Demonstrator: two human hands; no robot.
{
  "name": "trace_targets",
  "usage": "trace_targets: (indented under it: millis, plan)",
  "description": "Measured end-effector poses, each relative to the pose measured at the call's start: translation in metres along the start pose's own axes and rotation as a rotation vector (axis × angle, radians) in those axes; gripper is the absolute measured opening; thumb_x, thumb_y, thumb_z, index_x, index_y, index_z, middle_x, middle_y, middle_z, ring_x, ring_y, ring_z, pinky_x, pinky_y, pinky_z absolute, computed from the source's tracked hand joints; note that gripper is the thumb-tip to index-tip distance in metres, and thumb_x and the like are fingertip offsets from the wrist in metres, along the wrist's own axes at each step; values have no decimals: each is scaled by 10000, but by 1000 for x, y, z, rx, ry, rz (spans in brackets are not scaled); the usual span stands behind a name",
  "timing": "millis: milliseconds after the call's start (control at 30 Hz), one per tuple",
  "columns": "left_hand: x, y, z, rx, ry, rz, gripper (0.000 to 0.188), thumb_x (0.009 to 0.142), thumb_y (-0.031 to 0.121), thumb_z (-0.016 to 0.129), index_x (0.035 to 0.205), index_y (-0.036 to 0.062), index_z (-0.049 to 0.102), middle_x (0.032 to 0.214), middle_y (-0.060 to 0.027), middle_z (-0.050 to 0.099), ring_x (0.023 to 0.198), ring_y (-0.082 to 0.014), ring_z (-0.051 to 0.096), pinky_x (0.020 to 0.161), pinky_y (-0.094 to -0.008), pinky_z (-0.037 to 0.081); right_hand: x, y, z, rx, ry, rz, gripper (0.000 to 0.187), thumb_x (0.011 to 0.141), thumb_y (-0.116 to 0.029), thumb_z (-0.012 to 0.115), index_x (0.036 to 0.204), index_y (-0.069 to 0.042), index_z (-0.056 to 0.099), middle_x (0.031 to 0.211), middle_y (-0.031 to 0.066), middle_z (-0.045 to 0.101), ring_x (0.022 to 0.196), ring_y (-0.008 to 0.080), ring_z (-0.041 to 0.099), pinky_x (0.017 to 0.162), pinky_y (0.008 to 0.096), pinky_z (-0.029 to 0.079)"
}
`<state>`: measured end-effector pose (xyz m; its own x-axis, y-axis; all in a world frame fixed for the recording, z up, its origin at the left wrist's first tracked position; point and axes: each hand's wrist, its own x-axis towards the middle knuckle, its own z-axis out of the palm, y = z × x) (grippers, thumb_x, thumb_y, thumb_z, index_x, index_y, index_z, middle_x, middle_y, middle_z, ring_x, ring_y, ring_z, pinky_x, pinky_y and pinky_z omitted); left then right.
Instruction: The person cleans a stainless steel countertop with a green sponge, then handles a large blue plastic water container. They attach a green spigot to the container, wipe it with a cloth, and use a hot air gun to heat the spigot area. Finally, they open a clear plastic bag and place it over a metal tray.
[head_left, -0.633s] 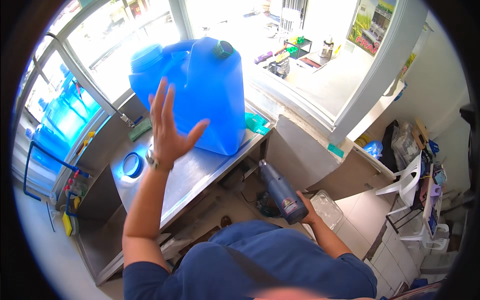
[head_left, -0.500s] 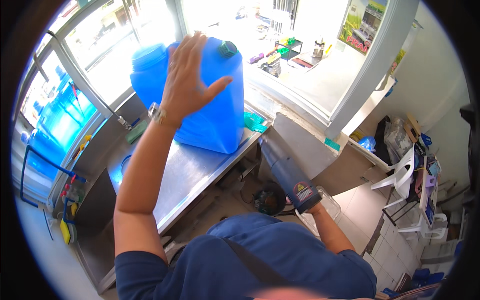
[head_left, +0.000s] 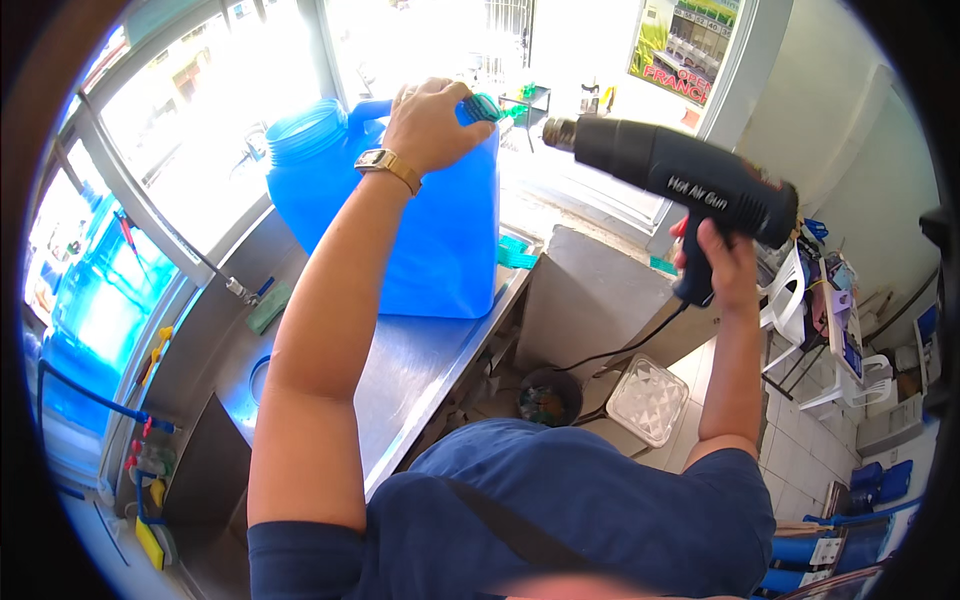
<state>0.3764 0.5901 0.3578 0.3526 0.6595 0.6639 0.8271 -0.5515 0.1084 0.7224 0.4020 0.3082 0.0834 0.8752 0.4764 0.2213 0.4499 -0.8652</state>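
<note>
A large blue plastic jug (head_left: 440, 250) stands upright on the steel counter, with a wide open neck at its left and a green ribbed cap (head_left: 486, 108) at its top right. My left hand (head_left: 432, 125) lies over the jug's top, finger and thumb closed about the cap. Raised to the right of the jug is a black heat gun (head_left: 660, 170). My right hand (head_left: 728, 262) is wrapped round its handle, and its metal nozzle points left toward the cap, apart from it. A black cord hangs from the handle.
Under the jug runs a steel counter (head_left: 400, 370) with a sink at left. A green sponge (head_left: 268, 308) and a small tap (head_left: 240, 290) are near the window. Below the counter sit a dark bin (head_left: 550, 397) and a clear-lidded container (head_left: 648, 400). White chairs (head_left: 788, 290) stand at right.
My right hand has lifted the heat gun from low beside the counter to the jug's top, its nozzle now pointing left. My left hand has come down from above the jug to the green cap.
</note>
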Motion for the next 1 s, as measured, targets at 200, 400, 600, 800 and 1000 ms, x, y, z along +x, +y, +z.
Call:
trace_targets:
  millis: [200,400,600,800,1000]
  plan:
    - [-1,0,3,-42,0,-13,535,798,433,714,1170,50,683,1327,-174,615,1304,-309,520,1194,-502,234,73,-42,-25,-145,27,-20,512,949,-484,651,1120,-2,633,864,105,700,645,142,670,575,260,544]
    - [-4,0,8,-26,126,31,487,782,391,699,1109,31,702,1250,-151,651,1181,-382,566,1093,-454,366,130,-48,-31,-234,-128,20,535,938,-530,644,1060,-9,641,829,85,691,601,121,655,541,244,532]
    - [-5,-1,12,-25,150,30,492,781,384,713,1109,18,697,1323,-206,612,1239,-382,543,1117,-457,337,162,-36,-24,-259,-201,37,522,947,-540,625,1045,-27,639,791,72,677,555,106,630,525,229,531]
    - [-6,1,11,-20,157,23,496,780,389,717,1106,17,693,1336,-208,605,1257,-381,534,1126,-460,327,172,-30,-19,-228,-235,46,489,945,-516,642,1034,-35,641,780,70,675,552,107,628,525,233,534]
    - [-5,1,11,-40,150,26,487,778,382,717,1098,17,691,1334,-208,605,1267,-363,534,1132,-460,317,179,-27,-21,-219,-237,64,486,932,-515,661,1030,-39,642,775,72,673,554,111,626,522,238,532]
